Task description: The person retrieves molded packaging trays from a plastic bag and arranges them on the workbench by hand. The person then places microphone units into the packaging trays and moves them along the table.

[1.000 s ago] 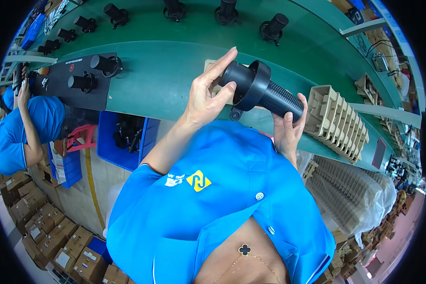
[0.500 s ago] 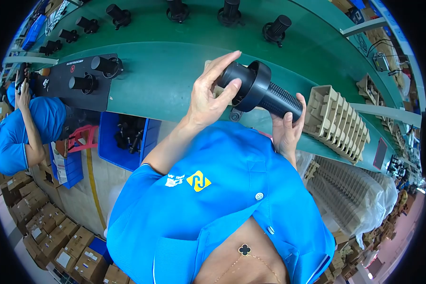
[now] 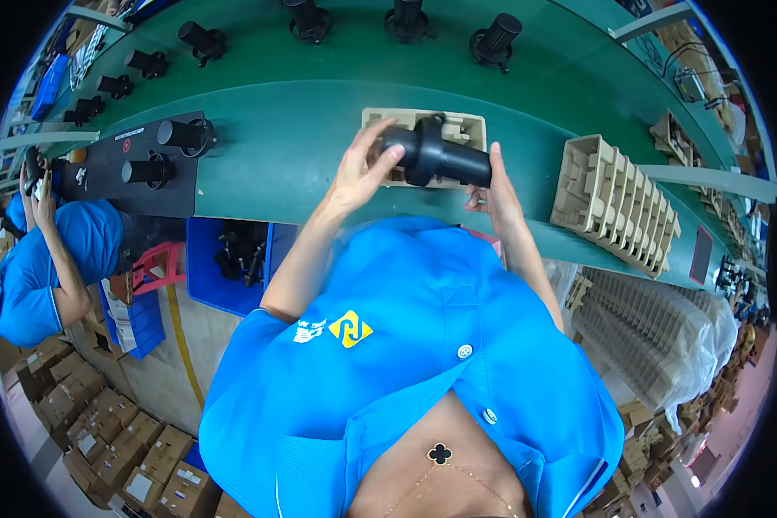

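A black cylindrical device with a wide ring (image 3: 426, 152) lies almost level between my two hands, right over a beige moulded tray (image 3: 466, 125) on the green bench. My left hand (image 3: 359, 169) is wrapped round its thicker end, thumb on the near side. At the narrower end, my right hand (image 3: 499, 192) holds the tip between its fingers. The device covers much of the tray's middle, so whether it touches the tray cannot be made out.
Stacked beige trays (image 3: 609, 203) stand on the right. Several black devices (image 3: 495, 40) line the green surface (image 3: 337, 78) behind. Two more stand on a dark mat (image 3: 104, 168) at left, near a co-worker in blue (image 3: 56, 259). A blue bin (image 3: 200, 285) holds black parts.
Both hands have brought the device down and slightly left, and it now lies more level. The beige tray beneath, mostly hidden before, shows clearly. The head view has shifted a little.
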The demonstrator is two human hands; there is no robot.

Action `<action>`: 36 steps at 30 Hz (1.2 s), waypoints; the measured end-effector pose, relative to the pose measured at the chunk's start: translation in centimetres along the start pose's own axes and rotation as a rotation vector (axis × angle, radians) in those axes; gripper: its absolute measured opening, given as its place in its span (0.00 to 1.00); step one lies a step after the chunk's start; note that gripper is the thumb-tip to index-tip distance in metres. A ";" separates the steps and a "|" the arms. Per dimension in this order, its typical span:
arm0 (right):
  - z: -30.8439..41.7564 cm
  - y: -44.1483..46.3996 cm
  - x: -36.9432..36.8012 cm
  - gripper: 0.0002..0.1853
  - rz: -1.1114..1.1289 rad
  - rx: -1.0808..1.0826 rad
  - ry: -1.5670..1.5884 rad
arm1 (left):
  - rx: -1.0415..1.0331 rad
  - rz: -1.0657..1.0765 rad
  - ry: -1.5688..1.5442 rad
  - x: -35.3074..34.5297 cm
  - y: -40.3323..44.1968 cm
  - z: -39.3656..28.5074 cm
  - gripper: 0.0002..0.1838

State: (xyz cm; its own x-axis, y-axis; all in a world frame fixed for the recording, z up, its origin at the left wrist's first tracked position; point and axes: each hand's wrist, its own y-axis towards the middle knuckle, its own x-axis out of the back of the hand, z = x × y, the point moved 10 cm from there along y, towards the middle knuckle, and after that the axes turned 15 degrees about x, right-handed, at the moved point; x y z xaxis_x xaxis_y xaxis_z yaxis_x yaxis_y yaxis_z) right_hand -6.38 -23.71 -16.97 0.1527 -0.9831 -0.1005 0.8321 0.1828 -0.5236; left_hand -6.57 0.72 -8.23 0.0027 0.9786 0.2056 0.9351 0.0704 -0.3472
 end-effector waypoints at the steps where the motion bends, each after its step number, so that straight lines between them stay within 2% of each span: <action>1: 0.3 0.5 0.0 0.41 -0.020 0.039 -0.093 | 0.203 0.019 -0.024 0.0 0.3 2.7 0.25; 3: 1.1 1.4 -0.6 0.41 -0.062 0.118 -0.276 | 0.319 -0.074 -0.035 0.8 0.7 5.3 0.24; 4: 0.8 2.4 -0.9 0.44 0.005 0.138 -0.403 | 0.377 -0.117 -0.039 1.0 0.9 6.7 0.24; 8: 0.8 3.9 -0.2 0.40 -0.141 0.195 -0.693 | 0.150 -0.306 0.149 1.8 1.9 7.4 0.24; 11: 1.0 4.1 0.8 0.38 -0.212 0.323 -0.875 | 0.020 -0.420 0.346 2.1 1.7 6.4 0.26; 13: 2.0 3.0 2.0 0.35 -0.282 0.362 -0.770 | -0.120 -0.546 0.502 2.7 0.6 4.5 0.28; 14: 2.1 2.3 2.6 0.33 -0.316 0.379 -0.716 | -0.012 -0.490 0.506 2.6 1.2 5.6 0.32; 17: 1.5 -1.1 7.7 0.26 -0.554 0.466 -0.538 | 0.154 -0.224 0.428 1.0 3.3 10.8 0.32; 18: 1.4 -2.8 9.4 0.20 -0.639 0.530 -0.497 | 0.227 -0.116 0.344 0.0 3.2 11.2 0.31; 21: 1.7 -8.5 14.3 0.18 -0.935 0.714 -0.411 | 0.286 -0.085 0.274 -0.7 3.4 10.8 0.29; 23: 2.6 -12.5 17.5 0.17 -1.125 0.745 -0.570 | 0.229 -0.064 0.235 -2.2 4.2 5.6 0.30; 25: 3.5 -15.9 21.2 0.16 -1.304 0.732 -0.696 | -0.054 -0.059 0.129 -5.7 6.6 0.0 0.30; 26: 3.8 -17.0 23.1 0.15 -1.374 0.708 -0.739 | -0.050 0.031 0.066 -8.2 9.0 -1.7 0.32; 29: 3.0 -19.0 28.9 0.15 -1.530 0.614 -0.771 | -0.032 0.195 -0.086 -18.7 14.8 -12.3 0.28; 31: 2.2 -20.0 33.3 0.16 -1.613 0.547 -0.814 | -0.095 0.249 -0.045 -26.9 22.6 -16.5 0.24; 33: 1.1 -20.2 38.3 0.20 -1.658 0.493 -0.816 | -0.083 0.367 -0.136 -35.7 27.6 -21.3 0.19; 35: 0.7 -19.9 42.8 0.22 -1.698 0.427 -0.798 | 0.003 0.405 -0.127 -43.8 33.3 -22.0 0.19; 36: 0.3 -19.2 45.3 0.26 -1.641 0.419 -0.742 | -0.080 0.416 -0.094 -47.8 37.1 -21.6 0.21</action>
State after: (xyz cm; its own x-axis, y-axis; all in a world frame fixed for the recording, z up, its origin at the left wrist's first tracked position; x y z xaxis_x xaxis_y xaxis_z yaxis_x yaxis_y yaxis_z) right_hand -15.31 -71.80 -11.21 -0.7695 0.0281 0.6380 0.4131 -0.7399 0.5310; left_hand 35.67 -47.58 -11.20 0.3561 0.9342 -0.0220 0.8858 -0.3449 -0.3105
